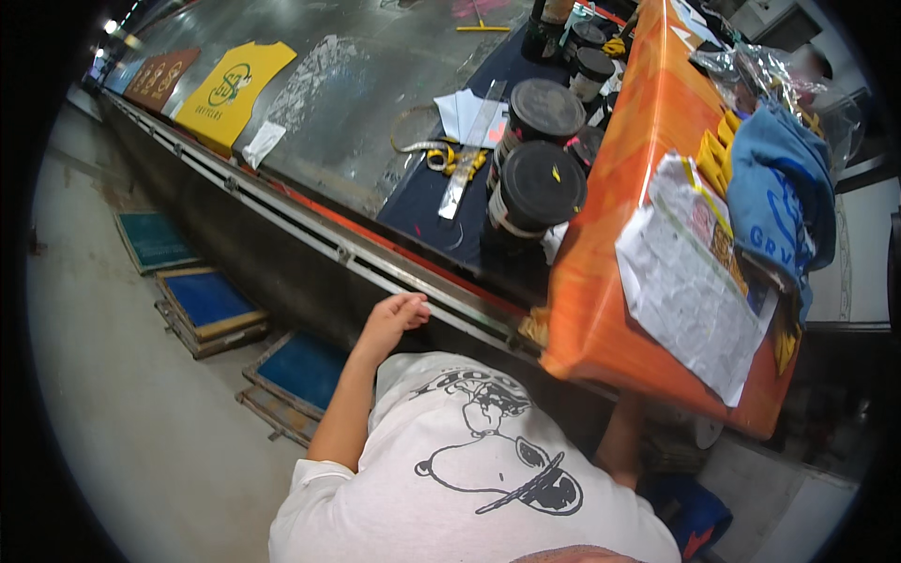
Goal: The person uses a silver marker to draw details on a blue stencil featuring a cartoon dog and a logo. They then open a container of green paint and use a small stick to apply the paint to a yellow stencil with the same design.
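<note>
1. Where the slim pale metal rail (pixel 291 220) runs along the near edge of the glossy grey worktop (pixel 347 169), the left hand (pixel 394 324) is right at it: fingers loosely curled, palm turned inward (can't tell if it touches the rail or pinches something small).
2. Right hand: hidden. Its forearm (pixel 624 441) passes below the edge of the glossy orange cover (pixel 601 291), so can't tell its grip.
3. On that cover: crumpled white paper sheet (pixel 690 286), with a bunched light-blue printed cloth (pixel 779 169) beyond it.
4. Left of the cover: round black-lidded tubs (pixel 542 183) bunched together, clear flat ruler (pixel 460 183) and yellow tape roll (pixel 436 161) beside them.
5. Far left on the worktop: yellow shirt-shaped piece with dark green print (pixel 258 70), brown printed piece (pixel 164 75) next to it.
6. Floor, left: wood-framed blue screen (pixel 206 294) on a stack, teal framed screen (pixel 155 241) near it.
</note>
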### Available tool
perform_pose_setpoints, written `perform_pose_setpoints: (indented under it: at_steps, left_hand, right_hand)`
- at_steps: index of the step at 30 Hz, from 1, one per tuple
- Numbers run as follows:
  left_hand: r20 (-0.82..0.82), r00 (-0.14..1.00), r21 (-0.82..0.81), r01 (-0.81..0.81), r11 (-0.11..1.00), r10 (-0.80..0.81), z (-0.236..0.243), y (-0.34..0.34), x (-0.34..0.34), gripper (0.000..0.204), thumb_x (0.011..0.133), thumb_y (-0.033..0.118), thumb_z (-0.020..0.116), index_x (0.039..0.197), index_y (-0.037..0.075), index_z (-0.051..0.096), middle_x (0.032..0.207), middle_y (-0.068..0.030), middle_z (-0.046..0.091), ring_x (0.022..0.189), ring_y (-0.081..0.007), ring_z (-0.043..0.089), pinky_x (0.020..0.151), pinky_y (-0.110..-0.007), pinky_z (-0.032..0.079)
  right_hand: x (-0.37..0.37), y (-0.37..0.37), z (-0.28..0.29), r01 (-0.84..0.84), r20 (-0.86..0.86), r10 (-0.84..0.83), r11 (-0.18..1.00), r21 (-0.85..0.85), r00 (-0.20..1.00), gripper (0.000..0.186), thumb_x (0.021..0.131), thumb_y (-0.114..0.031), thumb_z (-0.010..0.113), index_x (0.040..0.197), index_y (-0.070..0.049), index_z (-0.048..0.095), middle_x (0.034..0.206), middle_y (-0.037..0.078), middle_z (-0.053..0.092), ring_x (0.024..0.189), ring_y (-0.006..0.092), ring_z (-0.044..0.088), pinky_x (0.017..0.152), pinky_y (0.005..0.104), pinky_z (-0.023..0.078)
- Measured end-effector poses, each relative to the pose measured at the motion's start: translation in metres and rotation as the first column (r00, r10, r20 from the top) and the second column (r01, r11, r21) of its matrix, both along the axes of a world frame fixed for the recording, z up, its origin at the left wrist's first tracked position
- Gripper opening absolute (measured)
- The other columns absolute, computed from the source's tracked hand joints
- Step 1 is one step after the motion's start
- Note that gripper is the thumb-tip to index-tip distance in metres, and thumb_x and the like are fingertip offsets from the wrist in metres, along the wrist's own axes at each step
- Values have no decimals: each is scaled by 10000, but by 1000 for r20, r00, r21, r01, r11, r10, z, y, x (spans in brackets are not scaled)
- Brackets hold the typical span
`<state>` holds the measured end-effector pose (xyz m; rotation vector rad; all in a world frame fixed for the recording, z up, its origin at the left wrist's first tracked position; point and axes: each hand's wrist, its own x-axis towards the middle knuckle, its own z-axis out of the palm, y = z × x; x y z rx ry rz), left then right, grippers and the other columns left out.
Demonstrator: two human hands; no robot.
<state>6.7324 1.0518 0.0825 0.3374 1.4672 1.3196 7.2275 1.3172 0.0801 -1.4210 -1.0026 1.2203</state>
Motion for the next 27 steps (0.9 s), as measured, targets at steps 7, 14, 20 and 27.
perform_pose_setpoints:
  at_steps: [7, 14, 20, 27]
  left_hand:
    - [-222, 975, 234, 71, 970, -18, 21, 174, -203, 338, 1045, 260, 627, 1239, -15, 654, 1011, -63, 713, 899, -119, 675, 831, -276, 557]
    - [-678, 734, 393, 304, 868, 50, 35, 444, -306, 685, 842, 436, 835, 1320, -3, 618, 1157, -147, 688, 967, -191, 677, 885, -341, 549]
    - [-847, 526, 320, 391, 863, 76, 58, 645, -322, 1134, 695, 615, 867, 1501, -28, 395, 1397, -269, 539, 1263, -395, 572, 1055, -472, 478]
    - [-880, 429, 359, 314, 879, 206, 55, 773, -294, 1325, 566, 684, 905, 1504, -44, 315, 1430, -291, 518, 1328, -421, 527, 1091, -480, 453]
  right_hand:
    - [-11, -102, 40, 365, -239, -364, 930, -41, 900, 382, 993, -244, 663, 1299, -21, 612, 1268, 117, 658, 1113, 239, 632, 971, 351, 502]
    - [-99, -246, 64, 632, -314, -626, 769, -95, 714, 355, 986, -224, 672, 1278, -28, 624, 1225, 108, 679, 1064, 219, 650, 940, 323, 521]
    - [-260, -332, 93, 714, -164, -798, 595, -369, 581, 418, 991, -44, 577, 1402, -56, 503, 1064, 69, 648, 659, 100, 515, 571, 240, 437]
    - [-388, -419, 98, 811, 99, -968, 135, -568, 231, 473, 989, -20, 501, 1455, -93, 461, 1026, 29, 608, 527, 104, 360, 445, 272, 294]
